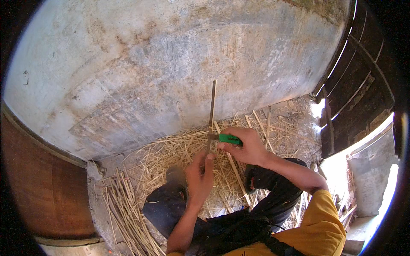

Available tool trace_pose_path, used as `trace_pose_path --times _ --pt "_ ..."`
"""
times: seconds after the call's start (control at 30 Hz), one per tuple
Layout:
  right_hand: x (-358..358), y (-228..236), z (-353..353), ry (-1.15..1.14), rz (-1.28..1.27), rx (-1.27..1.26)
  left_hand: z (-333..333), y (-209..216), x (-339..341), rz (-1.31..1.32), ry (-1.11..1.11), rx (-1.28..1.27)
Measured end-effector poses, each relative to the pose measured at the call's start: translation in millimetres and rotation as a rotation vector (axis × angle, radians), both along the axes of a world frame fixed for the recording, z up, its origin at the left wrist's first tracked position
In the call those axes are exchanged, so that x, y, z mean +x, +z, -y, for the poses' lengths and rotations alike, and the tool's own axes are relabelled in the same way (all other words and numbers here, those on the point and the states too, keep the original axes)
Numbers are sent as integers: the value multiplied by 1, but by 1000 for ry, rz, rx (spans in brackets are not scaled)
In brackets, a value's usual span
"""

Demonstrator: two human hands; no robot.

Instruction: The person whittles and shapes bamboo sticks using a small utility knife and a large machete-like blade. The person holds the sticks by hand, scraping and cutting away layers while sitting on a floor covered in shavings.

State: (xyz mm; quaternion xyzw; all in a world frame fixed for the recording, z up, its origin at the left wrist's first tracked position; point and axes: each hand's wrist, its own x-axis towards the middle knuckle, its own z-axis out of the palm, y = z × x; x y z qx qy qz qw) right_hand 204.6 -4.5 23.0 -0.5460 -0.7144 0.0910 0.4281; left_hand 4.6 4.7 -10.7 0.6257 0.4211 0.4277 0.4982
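Well, knife (230, 139) (green-handled) across strip (212, 106).

No readable lettering, even on the green handle (230, 139)

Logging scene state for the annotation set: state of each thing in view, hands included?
Left hand: closed, pinching the strip
Right hand: closed around the knife handle
Strip: roughly straight, far end free
Green-handled knife: blade exposed, crossing the strip
Shavings: loose, scattered over the floor
Long sticks: lying in a loose pile, left side
Wall: stained, discoloured
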Motion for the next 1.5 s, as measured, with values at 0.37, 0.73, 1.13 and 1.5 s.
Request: trace_pose_path --times 0.37,0.73,1.13,1.5 --pt "0 5 -6 47 -353 -247 4 5 3 58 -125 -134" --pt "-3 -6 6 100 178 -14 -4 -7 -2 83 -19 -64" --pt "-6 -5 10 35 327 51 -1 -3 -1 2 16 66" --pt "1 -3 4 10 355 113 4 6 0 -72 79 180"
